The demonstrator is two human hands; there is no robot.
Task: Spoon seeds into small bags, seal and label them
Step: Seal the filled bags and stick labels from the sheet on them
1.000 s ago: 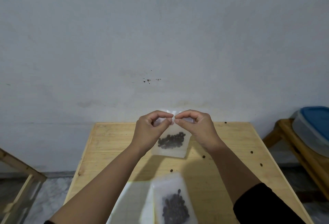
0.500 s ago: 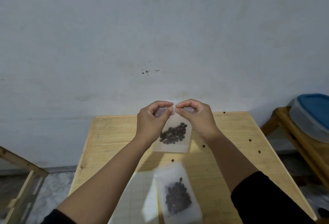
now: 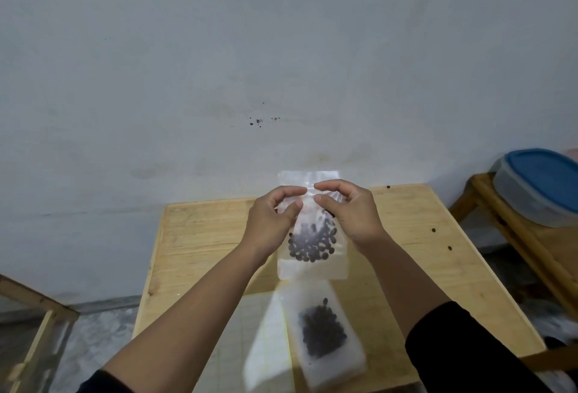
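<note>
A small clear bag (image 3: 312,264) with dark seeds (image 3: 312,244) in its lower half hangs upright above the wooden table (image 3: 200,236). My left hand (image 3: 272,220) and my right hand (image 3: 347,211) pinch its top strip side by side, thumbs and forefingers nearly touching at the middle. The bag's top edge stands up behind my fingers. A second seed bag (image 3: 325,333) lies flat on the table near me, blurred, on a pale sheet (image 3: 250,345).
Several loose seeds (image 3: 433,230) lie on the table's right side. A lidded tub with a blue lid (image 3: 544,183) sits on a wooden stand at the right. A wooden frame (image 3: 37,330) stands at the lower left. A grey wall rises behind.
The view has tipped down a little, so the near bag shows more fully. The held bag now hangs lower from my fingers, with its top edge showing above them.
</note>
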